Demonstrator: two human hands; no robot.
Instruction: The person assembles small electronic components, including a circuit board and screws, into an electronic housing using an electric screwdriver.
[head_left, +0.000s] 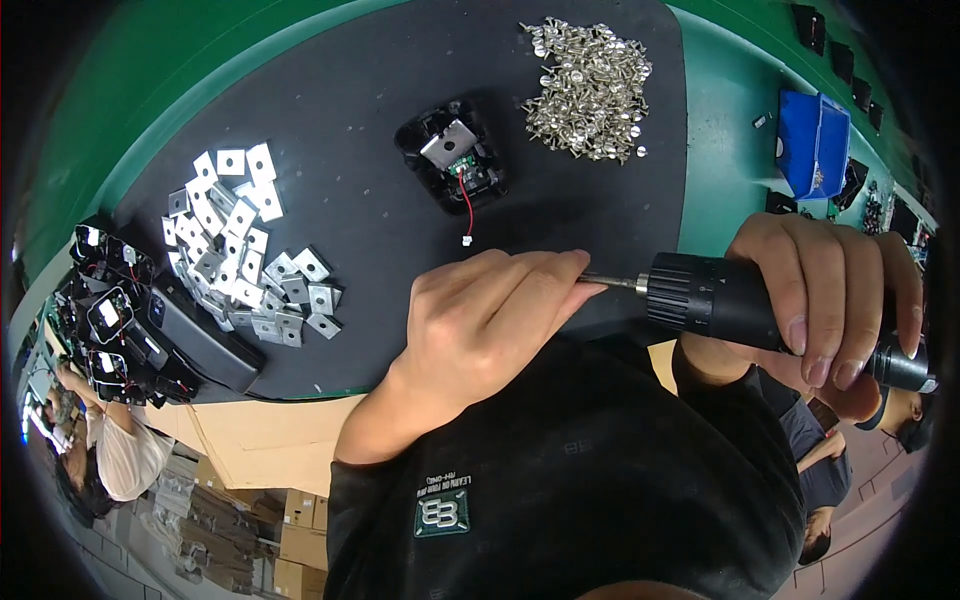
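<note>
My right hand is wrapped round a black electric screwdriver, which lies level and points left. Its steel bit runs to my left hand, whose thumb and fingers are pinched together around the tip. Whether a screw is also between those fingers is hidden. Beyond my hands, a black plastic housing lies open side up on the dark mat. Inside it sit a metal plate and a small green circuit board. A red wire with a white connector trails out toward me.
A heap of silver screws lies at the far right of the mat. Square metal plates with holes are piled at left. Black housings are stacked at the left edge. A blue bin stands at right. Other people work nearby.
</note>
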